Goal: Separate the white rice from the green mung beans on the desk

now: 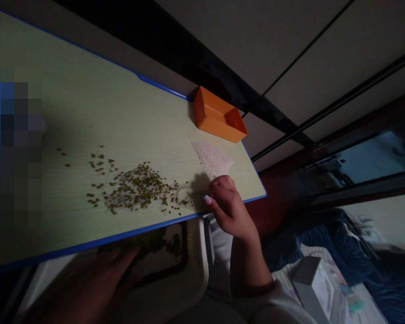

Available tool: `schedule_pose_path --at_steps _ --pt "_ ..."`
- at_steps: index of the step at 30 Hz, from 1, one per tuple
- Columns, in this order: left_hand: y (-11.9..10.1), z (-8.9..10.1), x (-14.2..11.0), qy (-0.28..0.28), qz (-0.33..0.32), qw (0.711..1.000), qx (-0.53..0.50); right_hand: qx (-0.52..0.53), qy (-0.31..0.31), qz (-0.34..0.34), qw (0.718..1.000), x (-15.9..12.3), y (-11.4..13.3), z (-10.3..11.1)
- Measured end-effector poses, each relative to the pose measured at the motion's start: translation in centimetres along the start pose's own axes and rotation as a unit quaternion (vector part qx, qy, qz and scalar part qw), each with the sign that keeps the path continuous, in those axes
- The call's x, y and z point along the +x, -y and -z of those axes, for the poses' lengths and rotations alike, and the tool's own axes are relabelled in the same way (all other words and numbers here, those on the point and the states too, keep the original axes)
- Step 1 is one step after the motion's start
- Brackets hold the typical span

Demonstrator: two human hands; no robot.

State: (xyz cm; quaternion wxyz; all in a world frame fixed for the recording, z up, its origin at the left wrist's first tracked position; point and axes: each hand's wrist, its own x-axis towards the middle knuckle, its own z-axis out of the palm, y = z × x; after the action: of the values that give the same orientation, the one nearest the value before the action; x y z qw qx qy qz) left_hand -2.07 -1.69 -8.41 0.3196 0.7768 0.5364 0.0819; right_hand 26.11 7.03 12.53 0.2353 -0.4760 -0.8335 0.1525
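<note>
My right hand (227,202) is over the table's near right part, fingers curled in and the thumb close to them. What it holds, if anything, is hidden. Just left of it lies a loose spread of green mung beans (145,182) mixed with pale grains. Beyond my fingers is a flat heap of white rice (213,157). My left hand (101,274) is in deep shadow below the table edge, its fingers stretched out and the thumb apart. It reaches over a white bin (202,265) with more green beans (151,238) inside.
An orange open box (219,119) stands at the table's far right corner. The pale wood-look table (121,112) has a blue rim. A pixelated patch covers the left side. To the right are a grey box (307,274) and dark blue fabric (374,270).
</note>
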Motion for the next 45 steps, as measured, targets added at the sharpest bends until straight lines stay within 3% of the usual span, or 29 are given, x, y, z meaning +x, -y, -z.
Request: schedule_pose_path --at_steps 6,14,20,30,33,38,45 --pt "-0.4 0.5 -0.2 0.026 0.000 0.999 0.044 -0.017 0.005 -0.003 1.000 0.7 0.5 -0.7" --pt "-2.1 2.7 0.5 0.075 0.021 0.995 0.066 -0.002 0.043 0.026 0.999 1.8 0.5 -0.8" --pt "-1.9 2.4 0.4 0.044 0.011 0.998 0.033 0.014 0.068 0.037 0.997 1.8 0.3 -0.4" --pt "-1.8 2.4 0.0 0.045 0.000 0.998 0.038 0.027 0.081 0.056 0.995 1.5 0.6 0.0" --pt "-1.6 2.2 0.0 0.037 -0.003 0.999 0.031 0.026 0.068 0.040 0.997 1.0 0.3 0.4" --pt "-1.5 2.0 -0.1 0.040 0.005 0.999 0.030 0.009 -0.016 -0.034 0.999 0.2 -0.8 0.7" --pt "-1.5 2.0 -0.1 0.046 0.000 0.998 0.037 0.009 0.001 -0.049 0.999 0.3 -0.9 -0.2"
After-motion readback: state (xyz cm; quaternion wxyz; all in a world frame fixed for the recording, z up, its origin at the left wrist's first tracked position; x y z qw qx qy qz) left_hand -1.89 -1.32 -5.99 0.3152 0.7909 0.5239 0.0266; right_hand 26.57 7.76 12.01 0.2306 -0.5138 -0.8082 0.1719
